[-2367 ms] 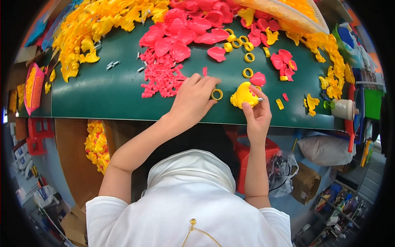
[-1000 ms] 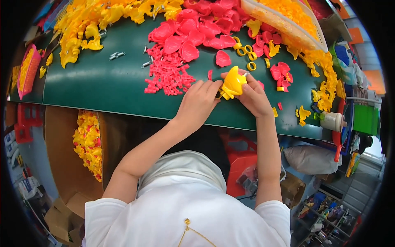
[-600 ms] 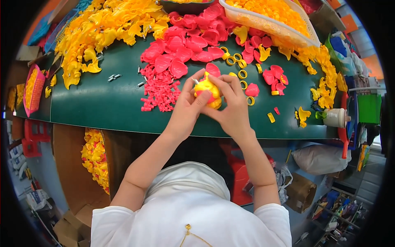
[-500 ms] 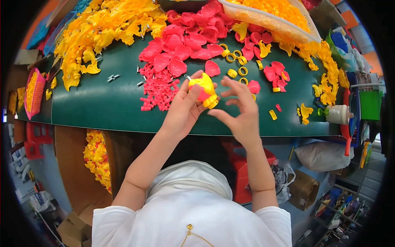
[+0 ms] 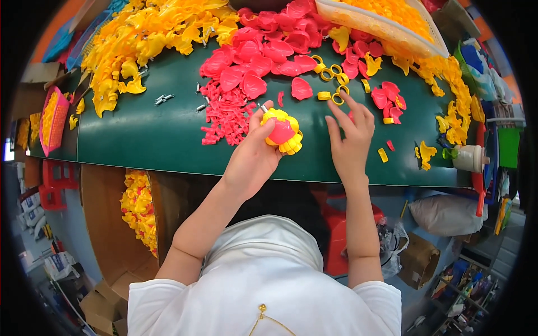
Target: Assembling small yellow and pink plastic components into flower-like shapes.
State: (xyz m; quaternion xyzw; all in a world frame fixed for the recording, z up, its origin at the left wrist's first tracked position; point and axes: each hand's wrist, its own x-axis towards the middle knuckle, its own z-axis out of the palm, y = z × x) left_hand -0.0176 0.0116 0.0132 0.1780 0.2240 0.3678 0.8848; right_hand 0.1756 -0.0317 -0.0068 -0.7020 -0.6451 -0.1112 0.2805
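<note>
My left hand (image 5: pixel 253 159) is closed around a yellow and red plastic toy piece (image 5: pixel 282 132) with a scalloped yellow end. A small metal pin (image 5: pixel 263 108) sticks up at its top, by my fingertips. To the right, my right hand (image 5: pixel 353 137) is open over the table, thumb apart from the fingers. Its fingertips reach a yellow ring (image 5: pixel 337 99) at the near edge of a small group; whether they touch it I cannot tell. Another yellow ring (image 5: pixel 324 96) lies just left of it. A red cupped shell (image 5: pixel 301 88) lies between my hands and the shell pile.
Small red parts (image 5: pixel 227 115) lie heaped beyond my left hand, red shells (image 5: pixel 260 53) behind them. Yellow parts (image 5: pixel 129 50) cover the far left. A white basket (image 5: pixel 386 25) of yellow pieces stands far right. Below the green table (image 5: pixel 123 137), a cardboard box (image 5: pixel 103 224) holds yellow-red pieces.
My right hand has moved away from the toy piece, forward and right to the yellow rings. My left hand still holds the piece, now turned with its red part facing up. The view has shifted slightly.
</note>
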